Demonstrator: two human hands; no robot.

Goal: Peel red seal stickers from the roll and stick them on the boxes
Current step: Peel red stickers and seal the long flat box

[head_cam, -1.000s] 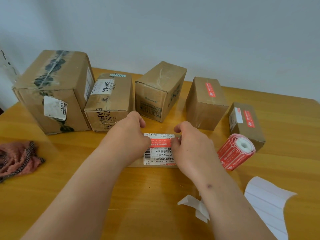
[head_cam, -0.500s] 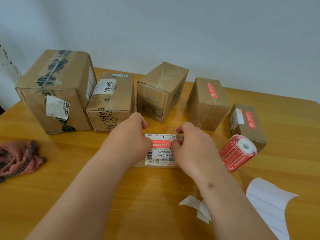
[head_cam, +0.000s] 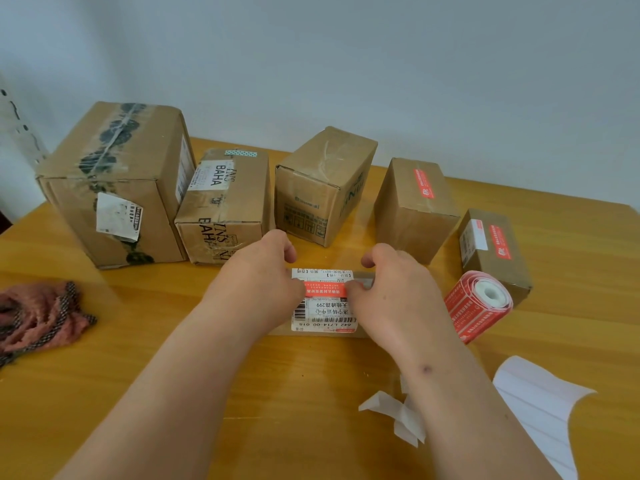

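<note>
1. Here, at the far left of the bench (head_cam: pixel 104 393), a pink cloth (head_cam: pixel 38 317) lies crumpled by the edge.
2. Behind it stands the biggest box (head_cam: pixel 114 181), and next along the row are a box printed with BAHA (head_cam: pixel 225 202) and a plain box (head_cam: pixel 322 185), none of them carrying a red sticker that you can see.
3. Your left hand (head_cam: pixel 256 275) rests on the flat box (head_cam: pixel 325 299) in front of you, its fingers curled over the left end of the red sticker (head_cam: pixel 323 290) and pressing it down.
4. That sticker lies across the white shipping label on the flat box's top.
5. Your right hand (head_cam: pixel 394 289) meets it from the other side, fingers bent and pressing the sticker's right end.
6. Scraps of peeled backing (head_cam: pixel 391 410) lie near your right forearm.
7. Two boxes (head_cam: pixel 415 202) at the right of the row each already wear a red sticker.
8. The sticker roll (head_cam: pixel 478 306) lies on its side beside the last box, with a white backing sheet (head_cam: pixel 540 403) nearer you.
</note>
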